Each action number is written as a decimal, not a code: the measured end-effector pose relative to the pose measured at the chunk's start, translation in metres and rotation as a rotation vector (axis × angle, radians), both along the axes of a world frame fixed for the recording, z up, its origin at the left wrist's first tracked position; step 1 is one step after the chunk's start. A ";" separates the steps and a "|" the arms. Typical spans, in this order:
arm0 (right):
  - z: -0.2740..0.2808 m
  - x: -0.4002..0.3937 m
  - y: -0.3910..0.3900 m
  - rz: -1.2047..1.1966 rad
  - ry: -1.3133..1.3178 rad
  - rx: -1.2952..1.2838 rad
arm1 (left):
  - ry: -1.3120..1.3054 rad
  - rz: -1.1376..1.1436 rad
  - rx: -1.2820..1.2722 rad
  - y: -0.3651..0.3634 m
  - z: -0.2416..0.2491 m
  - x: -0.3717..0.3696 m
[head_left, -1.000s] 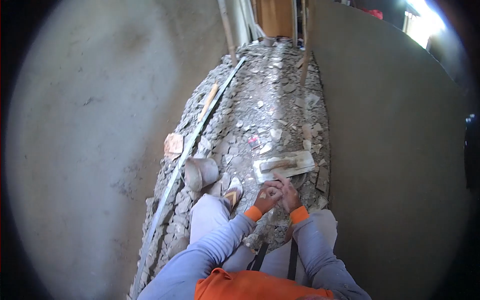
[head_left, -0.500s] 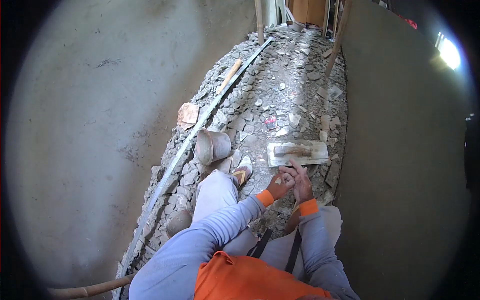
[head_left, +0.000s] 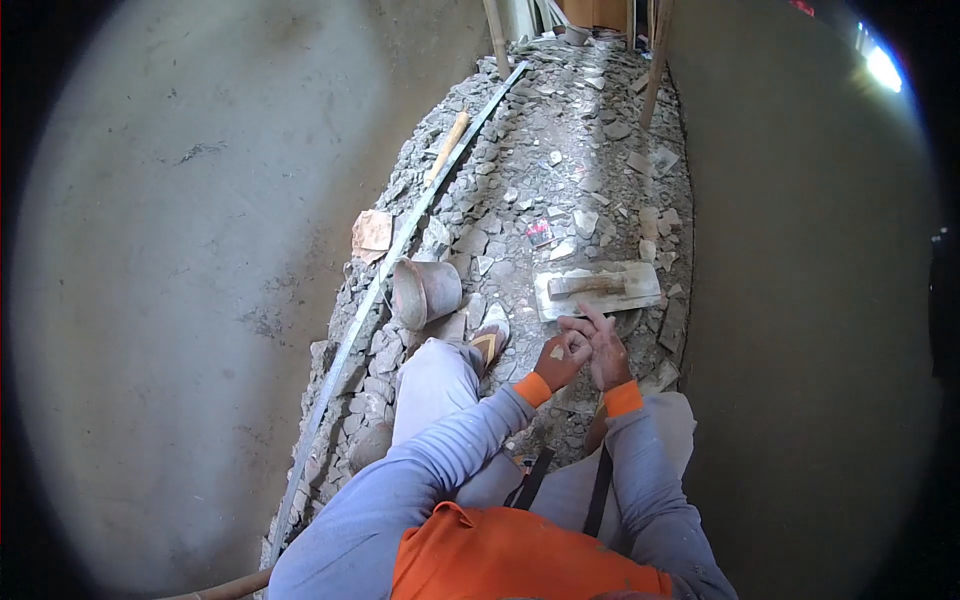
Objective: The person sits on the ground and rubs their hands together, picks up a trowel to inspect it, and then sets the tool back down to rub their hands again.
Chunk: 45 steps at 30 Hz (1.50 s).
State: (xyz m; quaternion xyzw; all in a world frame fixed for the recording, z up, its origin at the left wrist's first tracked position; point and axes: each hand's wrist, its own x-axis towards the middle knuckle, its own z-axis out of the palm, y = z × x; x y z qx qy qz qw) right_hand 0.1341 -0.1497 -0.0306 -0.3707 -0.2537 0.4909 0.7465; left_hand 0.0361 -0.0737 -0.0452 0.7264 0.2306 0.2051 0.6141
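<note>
My left hand (head_left: 562, 362) and my right hand (head_left: 607, 358) meet in front of my knees, touching each other. The left fingers are curled in against the right palm; whether they pinch anything small is hidden. A pale patch shows on the back of the left hand. My right hand has its fingers stretched out, pointing up and to the left. Just beyond the fingertips lies a plastering float (head_left: 597, 289), its flat plate smeared with pale mortar and its handle upward. Neither hand holds the float.
A mortar-stained bucket (head_left: 428, 293) lies tilted beside my left foot (head_left: 491, 335). A long metal straightedge (head_left: 400, 240) runs along the rubble (head_left: 520, 200) on the left. Near it are a wooden-looking handle (head_left: 447, 147) and an orange-pink slab piece (head_left: 372, 234). Grey walls rise on both sides.
The view has shifted slightly, so the float and rubble sit a little differently in frame. My hands stay together in nearly the same pose.
</note>
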 end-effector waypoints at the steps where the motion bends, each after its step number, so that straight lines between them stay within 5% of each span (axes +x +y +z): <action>1: -0.001 0.001 0.001 -0.021 0.018 0.003 | -0.005 0.008 0.012 -0.002 -0.001 0.000; 5: -0.002 0.009 -0.002 -0.060 0.073 -0.048 | -0.150 -0.012 0.478 -0.007 0.004 0.000; 21: 0.003 0.016 -0.002 -0.223 0.070 -0.121 | -0.189 -0.225 0.557 -0.017 -0.016 -0.014; 36: 0.002 0.007 0.001 -0.276 0.471 -0.097 | 0.184 -0.469 0.815 -0.022 -0.004 -0.015; 42: 0.004 -0.011 0.004 -0.220 0.566 -0.080 | 0.295 -0.396 1.027 -0.018 0.018 -0.018; 45: 0.007 -0.022 0.005 -0.151 0.562 -0.091 | 0.242 -0.388 0.926 -0.012 0.018 -0.018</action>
